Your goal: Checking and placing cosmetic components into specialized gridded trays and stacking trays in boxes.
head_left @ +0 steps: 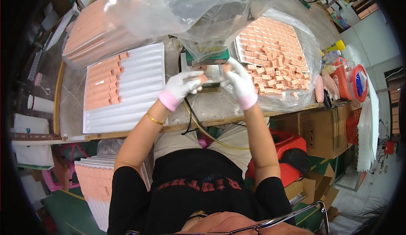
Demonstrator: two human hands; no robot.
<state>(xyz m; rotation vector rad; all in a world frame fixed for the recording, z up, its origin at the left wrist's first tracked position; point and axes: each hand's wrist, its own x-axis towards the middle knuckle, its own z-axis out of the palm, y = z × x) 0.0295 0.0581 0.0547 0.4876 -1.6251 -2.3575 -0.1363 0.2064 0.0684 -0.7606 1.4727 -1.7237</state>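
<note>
Both my hands wear white gloves with pink cuffs. My left hand (182, 85) pinches a small peach-coloured hollow block (204, 78) at its fingertips. Close by on the right, my right hand (239, 81) has its fingers closed on another peach piece (226, 68). Between and just beyond them stands a small green machine (207, 60), partly covered by clear plastic sheeting (182, 11). Left of my left hand lies a white ridged tray (146, 87), its left part lined with rows of peach blocks (101, 85). Loose peach blocks (275, 72) are heaped right of my right hand.
More peach blocks (270, 34) stand in rows at the far right, on plastic. A wrapped stack of filled trays (91, 32) sits far left. A hose (198, 127) hangs over the table's front edge. Cardboard boxes (319, 131) and a red stool (287, 144) are below right.
</note>
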